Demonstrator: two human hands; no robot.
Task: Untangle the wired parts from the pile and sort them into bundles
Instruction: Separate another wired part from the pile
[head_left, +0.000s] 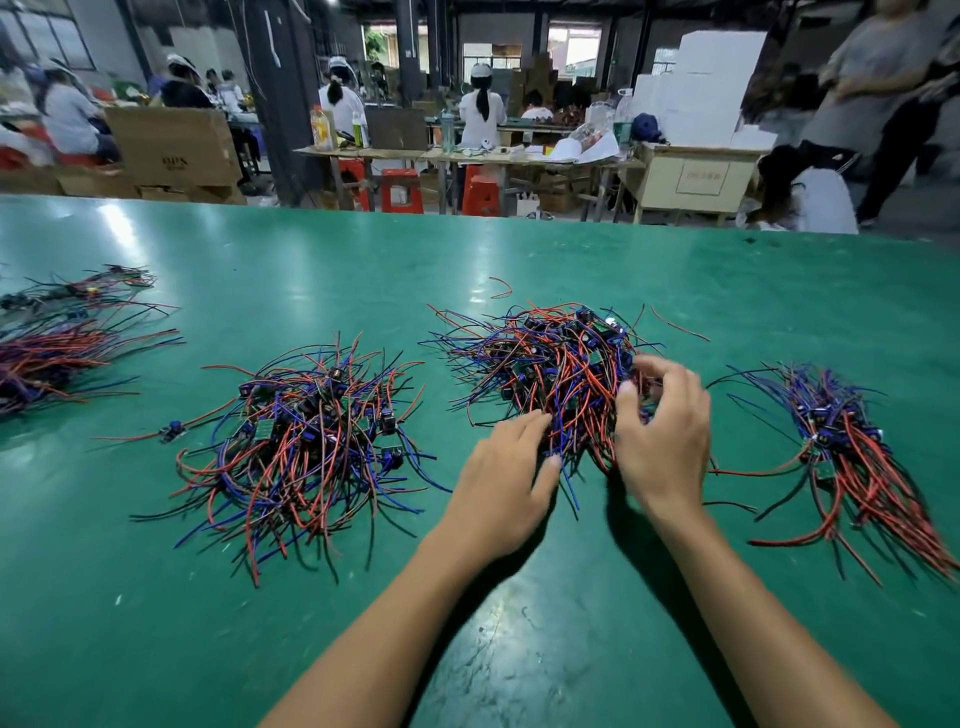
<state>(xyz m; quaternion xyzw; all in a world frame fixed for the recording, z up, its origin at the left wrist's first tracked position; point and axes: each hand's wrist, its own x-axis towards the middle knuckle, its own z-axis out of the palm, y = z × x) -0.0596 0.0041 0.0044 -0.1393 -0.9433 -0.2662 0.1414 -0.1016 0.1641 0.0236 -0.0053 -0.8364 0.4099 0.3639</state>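
A tangled pile of wired parts (545, 358), red, blue and black wires with small boards, lies in the middle of the green table (311, 244). My left hand (501, 488) rests at the pile's near edge, fingers reaching into the wires, thumb over a strand. My right hand (662, 431) sits at the pile's right side, its fingers curled round a clump of wires. A second loose pile (306, 441) lies to the left. An aligned bundle (857, 457) lies at the right, and more bundles (47, 353) lie at the far left.
A single wired part (171, 431) lies loose left of the second pile. A stray red wire (501, 287) lies beyond the main pile. Across the aisle are workbenches, red stools, cardboard boxes and several seated workers; a person stands at the far right.
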